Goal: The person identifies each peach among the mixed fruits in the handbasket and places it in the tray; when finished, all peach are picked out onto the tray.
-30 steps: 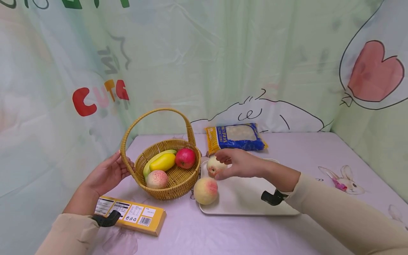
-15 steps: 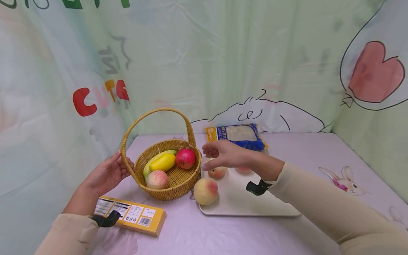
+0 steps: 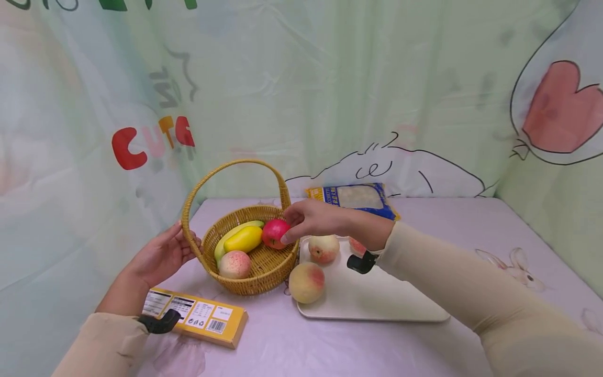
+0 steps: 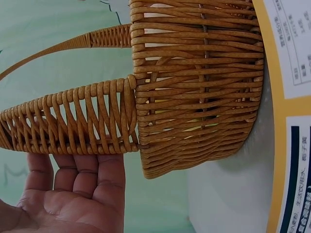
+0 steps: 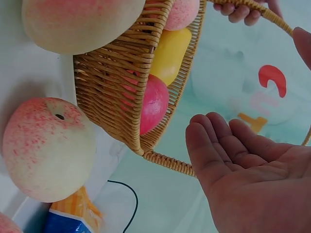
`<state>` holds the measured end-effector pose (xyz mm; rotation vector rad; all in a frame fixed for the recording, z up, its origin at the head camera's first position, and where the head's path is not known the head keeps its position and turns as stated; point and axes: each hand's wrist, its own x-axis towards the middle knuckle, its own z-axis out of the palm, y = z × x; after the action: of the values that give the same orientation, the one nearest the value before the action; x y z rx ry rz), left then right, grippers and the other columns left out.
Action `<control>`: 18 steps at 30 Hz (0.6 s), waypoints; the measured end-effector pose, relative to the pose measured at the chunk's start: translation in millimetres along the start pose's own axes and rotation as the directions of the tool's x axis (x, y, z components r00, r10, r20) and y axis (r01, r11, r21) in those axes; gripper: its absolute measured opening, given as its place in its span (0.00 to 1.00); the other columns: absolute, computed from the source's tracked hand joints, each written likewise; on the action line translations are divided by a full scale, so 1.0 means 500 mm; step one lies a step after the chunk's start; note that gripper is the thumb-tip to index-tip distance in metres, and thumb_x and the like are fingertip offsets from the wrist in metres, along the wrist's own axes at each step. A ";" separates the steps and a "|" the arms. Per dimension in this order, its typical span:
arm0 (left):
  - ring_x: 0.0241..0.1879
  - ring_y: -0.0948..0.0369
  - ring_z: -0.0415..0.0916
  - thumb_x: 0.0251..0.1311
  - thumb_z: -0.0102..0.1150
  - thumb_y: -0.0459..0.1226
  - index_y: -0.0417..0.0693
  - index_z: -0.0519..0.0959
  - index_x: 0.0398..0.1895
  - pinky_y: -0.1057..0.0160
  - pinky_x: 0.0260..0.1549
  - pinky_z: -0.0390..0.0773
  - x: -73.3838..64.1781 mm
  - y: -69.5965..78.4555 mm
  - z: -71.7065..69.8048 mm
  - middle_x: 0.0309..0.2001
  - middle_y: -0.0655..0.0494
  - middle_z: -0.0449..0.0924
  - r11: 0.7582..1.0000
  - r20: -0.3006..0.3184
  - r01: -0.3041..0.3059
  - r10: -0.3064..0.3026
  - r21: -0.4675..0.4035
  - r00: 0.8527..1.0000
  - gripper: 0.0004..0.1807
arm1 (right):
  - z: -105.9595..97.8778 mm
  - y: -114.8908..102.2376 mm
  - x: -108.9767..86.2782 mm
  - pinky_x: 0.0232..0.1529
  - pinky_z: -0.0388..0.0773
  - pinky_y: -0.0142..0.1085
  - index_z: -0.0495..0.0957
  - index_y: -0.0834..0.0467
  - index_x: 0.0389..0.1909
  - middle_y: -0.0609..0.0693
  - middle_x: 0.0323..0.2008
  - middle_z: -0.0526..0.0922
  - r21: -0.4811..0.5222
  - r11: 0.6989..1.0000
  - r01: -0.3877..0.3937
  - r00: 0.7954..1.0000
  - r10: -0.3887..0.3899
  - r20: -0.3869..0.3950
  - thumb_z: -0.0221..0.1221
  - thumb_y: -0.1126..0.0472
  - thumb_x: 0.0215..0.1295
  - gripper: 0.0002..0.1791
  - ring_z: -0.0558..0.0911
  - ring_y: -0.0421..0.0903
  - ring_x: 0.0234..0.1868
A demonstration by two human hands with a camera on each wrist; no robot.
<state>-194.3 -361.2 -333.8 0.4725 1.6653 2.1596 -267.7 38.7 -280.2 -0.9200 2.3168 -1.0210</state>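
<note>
Red apple (image 3: 275, 232) in the woven wicker basket (image 3: 264, 264) seems touched by the right hand's (image 3: 314, 220) relaxed, empty fingers (image 5: 210, 143), which must next curl around it, while the left hand (image 3: 160, 256) steadies the handle with straight fingers.

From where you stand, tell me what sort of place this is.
Probably a staged tabletop set, not a real kitchen: a cartoon-printed curtain hangs behind, a bunny-printed cloth covers the table, and a wicker basket holds fruit.

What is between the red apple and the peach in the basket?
The yellow mango lies between the red apple and the peach inside the basket, seen in the head view.
</note>
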 end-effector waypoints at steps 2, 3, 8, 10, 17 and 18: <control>0.51 0.60 0.82 0.85 0.25 0.48 0.53 0.80 0.48 0.63 0.59 0.78 0.000 0.002 0.001 0.46 0.56 0.86 1.000 -0.004 0.001 -0.001 -0.008 1.000 0.27 | 0.001 -0.006 0.010 0.65 0.78 0.44 0.69 0.64 0.71 0.59 0.64 0.80 -0.016 1.000 0.001 1.000 -0.001 0.006 0.72 0.47 0.60 0.44 0.80 0.50 0.62; 0.51 0.60 0.82 0.85 0.26 0.48 0.53 0.80 0.48 0.63 0.59 0.78 -0.001 0.002 0.001 0.46 0.56 0.86 1.000 -0.008 0.001 -0.001 -0.012 1.000 0.26 | 0.002 -0.009 0.015 0.65 0.78 0.44 0.69 0.64 0.71 0.58 0.64 0.80 -0.030 1.000 -0.004 1.000 0.004 0.006 0.73 0.46 0.59 0.44 0.80 0.50 0.61; 0.51 0.60 0.82 0.85 0.26 0.48 0.55 0.80 0.48 0.63 0.59 0.79 -0.004 0.002 0.000 0.45 0.57 0.86 1.000 -0.026 0.002 -0.003 -0.017 1.000 0.26 | 0.014 -0.029 0.044 0.62 0.79 0.41 0.74 0.61 0.68 0.56 0.60 0.83 -0.114 0.993 0.003 1.000 -0.001 0.018 0.74 0.44 0.57 0.42 0.80 0.47 0.58; 0.51 0.60 0.82 0.85 0.26 0.48 0.55 0.80 0.48 0.63 0.59 0.78 -0.004 0.003 -0.001 0.45 0.57 0.86 1.000 -0.025 0.002 -0.002 -0.018 1.000 0.26 | 0.020 -0.037 0.056 0.61 0.79 0.40 0.75 0.61 0.67 0.54 0.58 0.84 -0.136 0.990 0.026 0.999 -0.022 0.029 0.74 0.45 0.57 0.40 0.81 0.47 0.57; 0.51 0.60 0.82 0.85 0.26 0.48 0.54 0.79 0.49 0.63 0.59 0.78 0.000 0.001 -0.001 0.46 0.57 0.86 1.000 -0.015 -0.003 0.002 -0.025 1.000 0.26 | 0.048 -0.055 0.102 0.66 0.77 0.39 0.73 0.62 0.70 0.57 0.64 0.81 -0.150 0.987 0.059 0.995 -0.046 0.089 0.74 0.46 0.57 0.42 0.79 0.47 0.63; 0.51 0.60 0.82 0.85 0.26 0.48 0.54 0.79 0.49 0.63 0.59 0.78 0.001 0.000 0.000 0.46 0.57 0.86 1.000 -0.015 -0.003 0.003 -0.023 1.000 0.25 | 0.053 -0.057 0.108 0.66 0.76 0.39 0.73 0.62 0.70 0.57 0.65 0.80 -0.150 0.987 0.059 0.994 -0.045 0.099 0.75 0.46 0.57 0.43 0.79 0.48 0.64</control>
<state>-194.8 -361.0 -333.8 0.4534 1.6469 2.1877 -276.6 -27.1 -281.7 -1.0702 2.3267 -0.8088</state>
